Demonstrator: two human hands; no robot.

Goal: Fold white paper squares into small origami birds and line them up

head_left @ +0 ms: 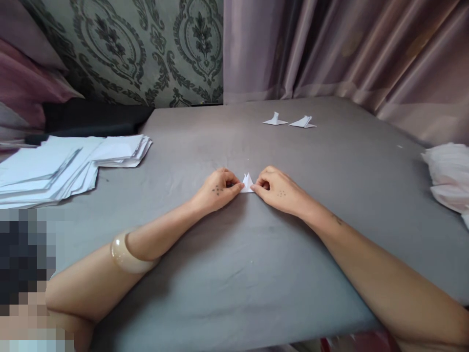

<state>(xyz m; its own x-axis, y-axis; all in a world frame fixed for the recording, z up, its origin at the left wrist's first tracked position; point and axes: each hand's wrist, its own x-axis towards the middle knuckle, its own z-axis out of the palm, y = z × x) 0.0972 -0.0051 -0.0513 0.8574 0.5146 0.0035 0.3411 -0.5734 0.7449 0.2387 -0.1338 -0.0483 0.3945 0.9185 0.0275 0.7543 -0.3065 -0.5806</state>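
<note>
A small piece of folded white paper (248,183) with pointed tips stands upright between my hands, low over the grey-covered table. My left hand (222,188) pinches its left edge between thumb and fingers. On the opposite side, my right hand (276,189) pinches the right edge in the same way. The fingers partly hide both edges of the paper. Farther back on the table sit two folded white paper figures, one figure (275,120) with an upright tip and another figure (303,122) just to its right.
Stacks of white paper sheets (47,171) lie at the left, beside a black cloth or bag (98,117). A white plastic bag (449,176) rests at the right edge. Pinkish curtains (330,54) hang behind the grey table (205,283). A person's blurred-out head is at lower left.
</note>
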